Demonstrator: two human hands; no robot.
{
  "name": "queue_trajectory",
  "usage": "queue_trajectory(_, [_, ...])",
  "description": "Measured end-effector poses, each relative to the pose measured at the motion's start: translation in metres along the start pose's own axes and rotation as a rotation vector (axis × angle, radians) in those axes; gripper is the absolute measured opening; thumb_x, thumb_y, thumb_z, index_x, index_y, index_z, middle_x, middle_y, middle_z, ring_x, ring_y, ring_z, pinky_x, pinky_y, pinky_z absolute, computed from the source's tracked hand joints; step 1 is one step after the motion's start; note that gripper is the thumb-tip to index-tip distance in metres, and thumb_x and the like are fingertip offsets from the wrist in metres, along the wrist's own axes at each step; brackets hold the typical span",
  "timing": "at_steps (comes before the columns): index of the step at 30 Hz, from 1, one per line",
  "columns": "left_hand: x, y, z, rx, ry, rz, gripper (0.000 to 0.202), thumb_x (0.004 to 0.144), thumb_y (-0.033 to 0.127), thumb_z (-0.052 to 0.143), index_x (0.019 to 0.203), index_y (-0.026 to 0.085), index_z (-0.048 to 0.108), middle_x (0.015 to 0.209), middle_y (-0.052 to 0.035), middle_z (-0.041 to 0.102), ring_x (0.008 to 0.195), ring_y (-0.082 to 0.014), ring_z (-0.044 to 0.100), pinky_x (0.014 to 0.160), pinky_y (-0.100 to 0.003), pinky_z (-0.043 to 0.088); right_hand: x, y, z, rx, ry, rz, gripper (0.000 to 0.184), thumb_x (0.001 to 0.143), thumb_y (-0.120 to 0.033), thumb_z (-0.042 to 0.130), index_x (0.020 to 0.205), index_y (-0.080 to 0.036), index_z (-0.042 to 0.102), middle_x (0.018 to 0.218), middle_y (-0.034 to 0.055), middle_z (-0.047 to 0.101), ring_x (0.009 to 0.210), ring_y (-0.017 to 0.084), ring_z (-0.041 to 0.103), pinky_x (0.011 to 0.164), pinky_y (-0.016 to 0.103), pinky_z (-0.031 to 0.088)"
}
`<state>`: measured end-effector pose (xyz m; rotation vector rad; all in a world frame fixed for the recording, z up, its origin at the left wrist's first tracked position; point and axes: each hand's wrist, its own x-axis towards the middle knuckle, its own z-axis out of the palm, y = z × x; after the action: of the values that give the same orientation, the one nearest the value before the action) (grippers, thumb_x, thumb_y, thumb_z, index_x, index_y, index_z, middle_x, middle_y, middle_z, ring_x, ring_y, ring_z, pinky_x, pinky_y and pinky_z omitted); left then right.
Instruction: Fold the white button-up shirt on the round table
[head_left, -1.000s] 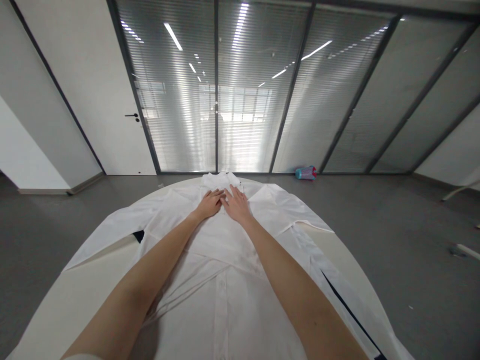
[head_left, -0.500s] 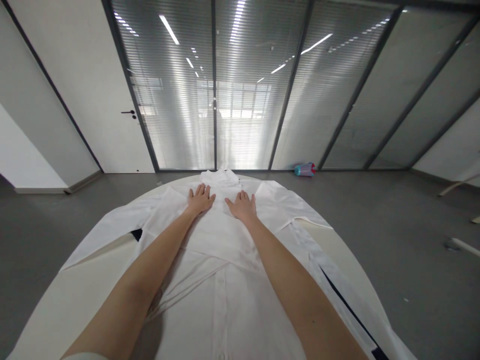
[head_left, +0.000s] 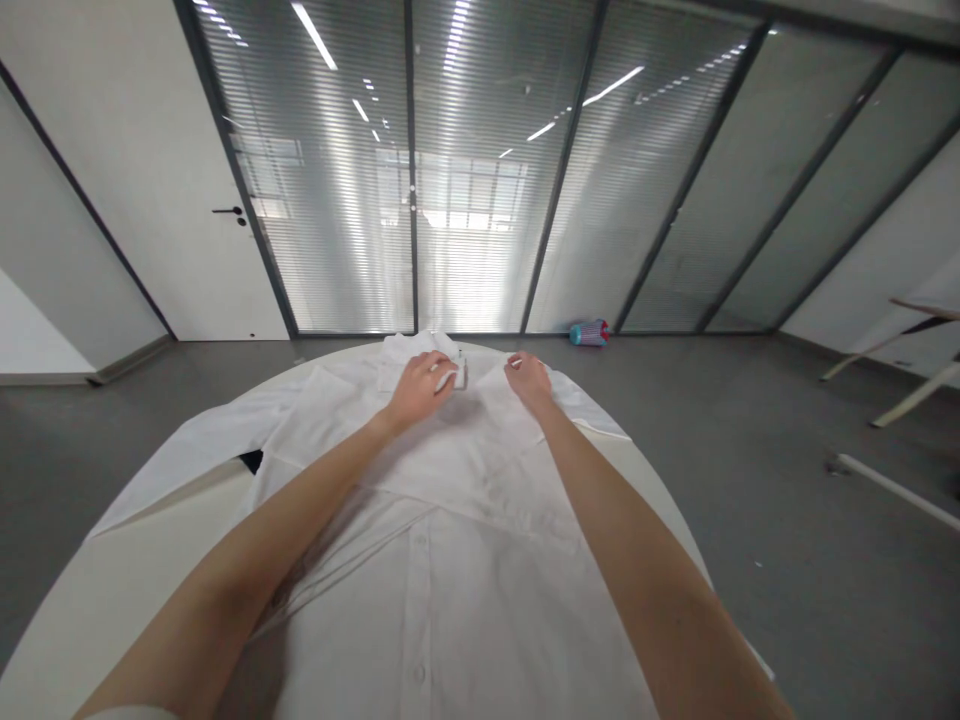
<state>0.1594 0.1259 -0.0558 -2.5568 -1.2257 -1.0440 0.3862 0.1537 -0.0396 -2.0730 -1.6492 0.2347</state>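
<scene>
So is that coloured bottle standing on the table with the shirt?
No, the bottle lies on its side on the grey floor by the glass wall, beyond the table that bears the white shirt.

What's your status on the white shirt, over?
Left hand pinching white button-up shirt by the collar. Right hand curled on its shoulder, grip unclear. Nothing blocking either hand.

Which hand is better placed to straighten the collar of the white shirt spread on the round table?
Probably left. The left hand pinches a fold of the white button-up fabric shirt right at its collar; the right hand sits apart, out on the shoulder panel.
</scene>
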Motion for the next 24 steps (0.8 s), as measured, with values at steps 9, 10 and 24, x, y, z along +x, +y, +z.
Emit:
queue_trajectory(9, [-0.071,0.233,0.006,-0.324,-0.456,1.07,0.041,0.099,0.033,0.046,0.135,0.016,0.057,0.138,-0.0072,0.059,0.126,-0.0189,0.052,0.107,-0.032,0.038,-0.027,0.048,-0.047,-0.178,-0.418,0.024,0.013,0.074,-0.019,0.069,0.064,-0.011,0.066,0.056,0.0058,0.062,0.055,0.016,0.06,0.055,0.025,0.048])
queue_trajectory(10, [-0.077,0.243,0.006,-0.304,-0.463,1.094,0.041,0.098,0.031,0.045,0.135,0.018,0.057,0.139,-0.0059,0.058,0.127,-0.0184,0.052,0.107,-0.032,0.037,-0.03,0.048,-0.049,-0.186,-0.428,0.017,0.015,0.074,-0.019,0.069,0.062,-0.011,0.065,0.054,0.005,0.061,0.054,0.016,0.059,0.053,0.024,0.047])
queue_trajectory(24, [-0.093,0.27,-0.002,-0.305,-0.453,0.976,0.028,0.093,0.029,0.053,0.116,0.02,0.066,0.117,-0.0038,0.063,0.095,-0.0169,0.062,0.081,-0.033,0.046,-0.04,0.043,-0.057,-0.144,-0.461,0.029,0.012,0.077,-0.022,0.072,0.08,-0.011,0.067,0.055,-0.0003,0.057,0.048,0.011,0.054,0.049,0.021,0.047])
